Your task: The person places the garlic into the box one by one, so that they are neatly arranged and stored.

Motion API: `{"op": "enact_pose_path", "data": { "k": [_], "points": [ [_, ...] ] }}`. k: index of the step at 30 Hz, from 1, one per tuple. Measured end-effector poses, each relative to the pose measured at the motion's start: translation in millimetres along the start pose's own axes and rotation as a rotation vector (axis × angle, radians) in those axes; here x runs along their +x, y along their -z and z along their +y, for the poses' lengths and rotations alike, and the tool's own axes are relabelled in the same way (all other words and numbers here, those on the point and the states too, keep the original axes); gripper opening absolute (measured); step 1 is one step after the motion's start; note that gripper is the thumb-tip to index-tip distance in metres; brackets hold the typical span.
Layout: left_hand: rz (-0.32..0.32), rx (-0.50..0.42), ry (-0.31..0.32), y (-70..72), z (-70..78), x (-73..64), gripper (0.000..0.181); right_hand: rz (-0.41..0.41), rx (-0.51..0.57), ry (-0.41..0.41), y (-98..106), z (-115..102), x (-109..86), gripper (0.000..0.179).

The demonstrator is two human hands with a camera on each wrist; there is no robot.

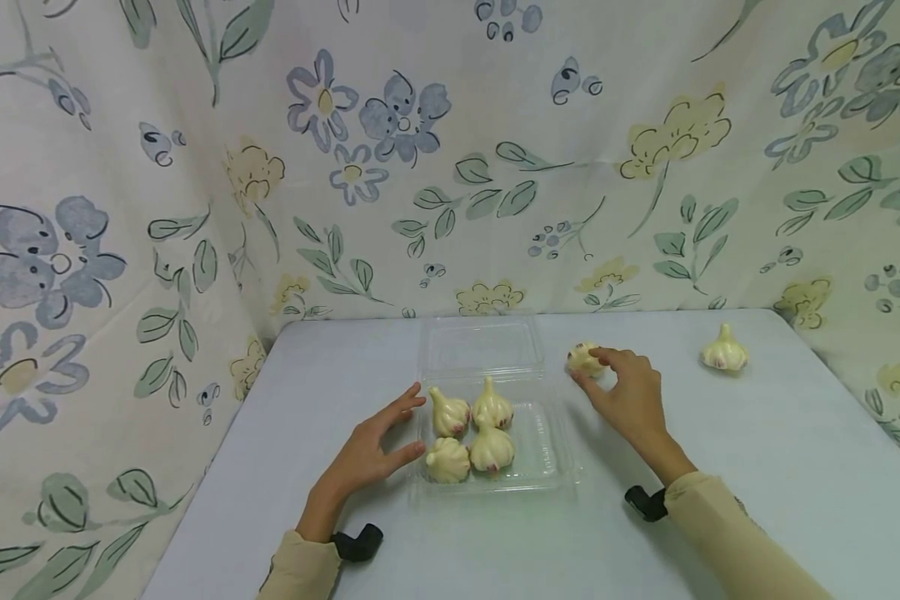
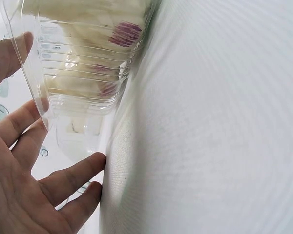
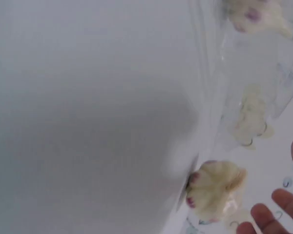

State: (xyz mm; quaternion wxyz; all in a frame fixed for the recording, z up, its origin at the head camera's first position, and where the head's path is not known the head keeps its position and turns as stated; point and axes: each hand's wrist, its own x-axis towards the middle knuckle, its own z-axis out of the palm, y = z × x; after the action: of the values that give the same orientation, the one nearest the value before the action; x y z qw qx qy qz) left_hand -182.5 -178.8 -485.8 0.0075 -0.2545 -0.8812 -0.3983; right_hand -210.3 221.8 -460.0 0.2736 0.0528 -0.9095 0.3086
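Observation:
Several garlic bulbs (image 1: 492, 450) lie in the left part of a clear plastic clamshell box (image 1: 543, 442), whose lid (image 1: 482, 346) is folded back on the table. My left hand (image 1: 375, 450) is at the box's left side, fingers spread and fingertips right at its rim in the left wrist view. Behind the box to the right, another garlic bulb (image 1: 581, 358) sits on the table. Around that bulb reach the thumb and fingers of my right hand (image 1: 633, 400). In the right wrist view a gap shows between its fingertips (image 3: 263, 214) and the bulb.
One more garlic bulb (image 1: 725, 350) stands upright at the far right of the white table (image 1: 780, 467). A flowered curtain (image 1: 450, 242) hangs along the back and sides. Black camera mounts (image 1: 357, 543) are on both wrists.

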Motion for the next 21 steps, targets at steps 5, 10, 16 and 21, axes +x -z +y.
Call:
{"op": "enact_pose_path", "data": {
  "k": [5,10,16,21],
  "points": [
    [0.003,-0.002,-0.001,0.2,-0.9,-0.2,0.067,-0.031,-0.063,-0.074,1.5,8.5,7.4,0.051],
    [-0.003,-0.001,0.005,-0.6,-3.3,-0.1,0.067,-0.125,-0.113,-0.185,-0.4,14.9,13.7,0.065],
    [-0.005,-0.004,0.004,-0.5,-3.6,0.0,0.067,-0.258,-0.173,-0.315,-7.5,18.8,23.8,0.085],
    [-0.005,-0.001,0.003,-0.3,-3.7,0.3,0.067,-0.308,-0.229,-0.335,-13.1,20.8,32.2,0.096]
  ]
}}
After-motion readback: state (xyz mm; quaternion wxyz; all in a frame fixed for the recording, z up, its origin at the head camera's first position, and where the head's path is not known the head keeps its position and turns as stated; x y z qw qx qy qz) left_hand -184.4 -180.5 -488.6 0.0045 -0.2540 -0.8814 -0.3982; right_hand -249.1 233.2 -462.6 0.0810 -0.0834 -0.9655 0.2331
